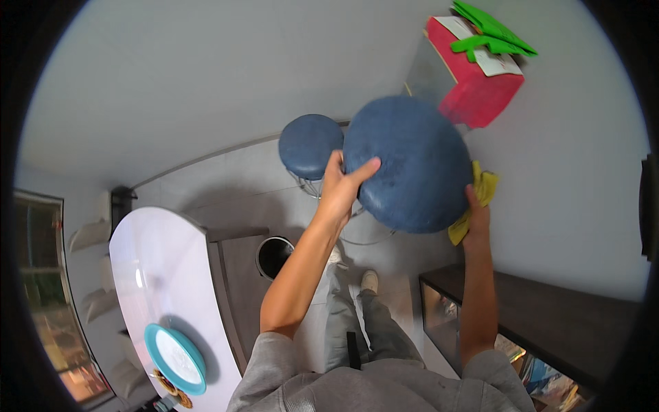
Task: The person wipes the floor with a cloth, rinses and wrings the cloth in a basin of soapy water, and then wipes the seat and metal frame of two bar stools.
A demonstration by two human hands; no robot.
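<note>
A round stool with a blue padded seat (412, 165) is in front of me, its seat tilted towards the camera. My left hand (345, 185) grips the seat's left rim, the thumb lying on top of the padding. At the right rim, my right hand (478, 219) presses a yellow cloth (484, 185) against the seat's edge; its fingers are partly hidden by the cloth and the seat. Metal legs and a ring show in part below the seat. Another blue round stool (311, 146) stands just behind, beside the wall.
A white table (170, 268) on the left carries a turquoise basin (198, 355) of whitish liquid. A black bin (274, 257) stands on the floor. To the right is a dark low cabinet (545, 304). A red box (481, 98) topped with a green bag (494, 33) stands beyond the stool.
</note>
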